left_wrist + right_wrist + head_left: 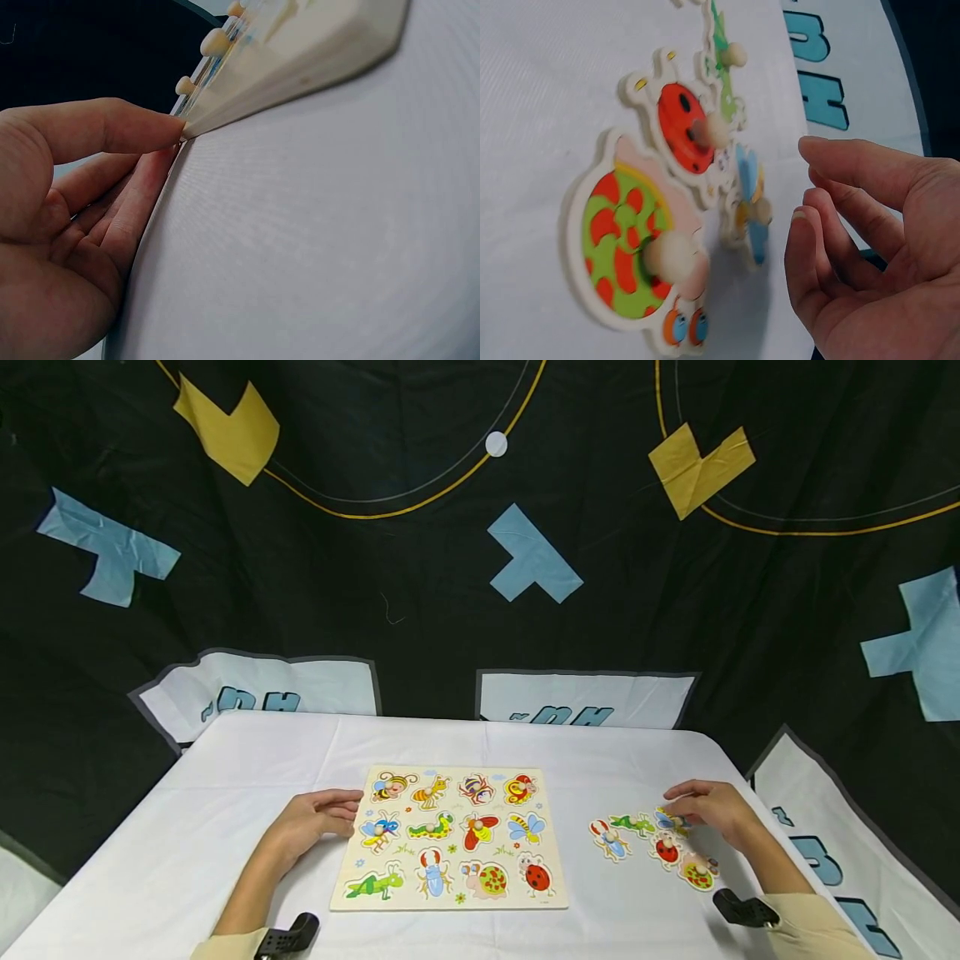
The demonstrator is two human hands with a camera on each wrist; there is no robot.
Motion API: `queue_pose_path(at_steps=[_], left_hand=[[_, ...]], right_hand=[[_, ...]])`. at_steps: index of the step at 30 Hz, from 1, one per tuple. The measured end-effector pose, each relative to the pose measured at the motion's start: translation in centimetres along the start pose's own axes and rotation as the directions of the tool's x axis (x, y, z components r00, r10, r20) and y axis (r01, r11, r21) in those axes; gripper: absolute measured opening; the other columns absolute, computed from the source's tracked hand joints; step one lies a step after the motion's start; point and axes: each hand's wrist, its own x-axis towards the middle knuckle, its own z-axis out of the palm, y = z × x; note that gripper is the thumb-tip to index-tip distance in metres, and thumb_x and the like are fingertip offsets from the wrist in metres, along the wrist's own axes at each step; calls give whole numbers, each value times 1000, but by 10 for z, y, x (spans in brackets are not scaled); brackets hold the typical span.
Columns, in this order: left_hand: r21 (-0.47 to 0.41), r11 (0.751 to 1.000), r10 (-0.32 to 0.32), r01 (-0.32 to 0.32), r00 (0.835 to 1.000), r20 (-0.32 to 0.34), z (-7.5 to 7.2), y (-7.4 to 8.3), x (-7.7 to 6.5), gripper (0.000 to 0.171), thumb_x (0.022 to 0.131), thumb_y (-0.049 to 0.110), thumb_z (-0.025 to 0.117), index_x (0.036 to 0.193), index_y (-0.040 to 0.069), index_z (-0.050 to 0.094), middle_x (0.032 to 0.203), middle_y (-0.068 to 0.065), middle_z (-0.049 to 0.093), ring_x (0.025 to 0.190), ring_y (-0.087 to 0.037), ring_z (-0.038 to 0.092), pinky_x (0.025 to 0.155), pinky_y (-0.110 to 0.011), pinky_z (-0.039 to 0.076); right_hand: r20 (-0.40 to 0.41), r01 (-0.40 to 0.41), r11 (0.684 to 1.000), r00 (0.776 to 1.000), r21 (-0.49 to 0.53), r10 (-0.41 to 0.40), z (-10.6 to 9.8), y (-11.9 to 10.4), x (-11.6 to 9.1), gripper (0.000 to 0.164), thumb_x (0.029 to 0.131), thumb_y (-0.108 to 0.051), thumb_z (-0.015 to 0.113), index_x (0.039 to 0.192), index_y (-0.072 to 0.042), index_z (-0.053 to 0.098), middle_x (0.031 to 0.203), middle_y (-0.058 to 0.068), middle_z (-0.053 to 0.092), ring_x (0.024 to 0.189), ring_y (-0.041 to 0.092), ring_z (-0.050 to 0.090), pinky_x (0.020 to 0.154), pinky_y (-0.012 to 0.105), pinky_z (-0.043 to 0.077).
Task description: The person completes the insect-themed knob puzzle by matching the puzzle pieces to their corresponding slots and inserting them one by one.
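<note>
A beige wooden knob puzzle board [450, 903] with rows of insect pictures lies on the white table. My left hand [318, 822] is at the board's left edge; in the left wrist view its fingertips [169, 131] touch that edge, fingers fairly straight. To the right lie loose knobbed pieces: a stag beetle piece [610, 842], a grasshopper piece [630, 823], a ladybug piece [665, 849], a snail piece [622, 240] and a dragonfly piece [751, 191]. Over the dragonfly piece hovers my right hand [708, 806], fingers loosely bent, thumb and fingertips apart, holding nothing.
Wooden knobs [216, 43] stand up from pieces seated in the board. The white table [247, 760] ends at a black curtain [420, 610] with paper-like shapes. White panels with blue lettering [585, 697] hang behind and beside it.
</note>
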Motion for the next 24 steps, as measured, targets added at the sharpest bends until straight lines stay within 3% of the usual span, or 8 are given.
queue_pose_path(at_steps=[9, 24], left_hand=[[-1, 1000, -12, 12, 1000, -3, 0, 1, 1, 61, 65, 0, 76, 125, 3, 61, 103, -8, 69, 90, -17, 65, 76, -24, 48], [7, 1000, 2, -2, 1000, 2, -1, 1, -1, 62, 65, 1, 76, 125, 2, 61, 102, -8, 70, 90, -18, 65, 76, -25, 48]], right_hand=[[-20, -45, 998, 999, 37, 46, 1, 16, -1, 34, 78, -22, 75, 105, -3, 70, 103, 9, 68, 88, 22, 57, 70, 28, 48], [23, -79, 996, 997, 42, 78, 1, 27, -2, 33, 75, -21, 77, 103, -5, 71, 101, 7, 68, 89, 22, 55, 71, 31, 45]])
